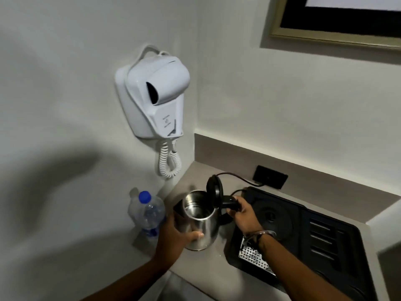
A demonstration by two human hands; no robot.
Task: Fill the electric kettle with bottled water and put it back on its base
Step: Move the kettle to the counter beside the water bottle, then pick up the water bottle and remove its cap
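A steel electric kettle [200, 222] stands on the grey counter [195, 170] with its black lid [213, 189] flipped up and its inside showing. My left hand [175, 237] wraps the kettle's body from the left. My right hand [243, 216] grips the black handle on its right side. A clear water bottle [148, 213] with a blue cap stands upright just left of the kettle, against the wall. The round kettle base [275, 216] sits in a black tray [325, 240] to the right, partly hidden by my right forearm.
A white hair dryer [155, 96] with a coiled cord hangs on the left wall above the counter. A black wall socket [270, 177] with a cable sits behind the tray. A perforated sachet [253, 257] lies at the tray's front. A framed picture [329, 20] hangs top right.
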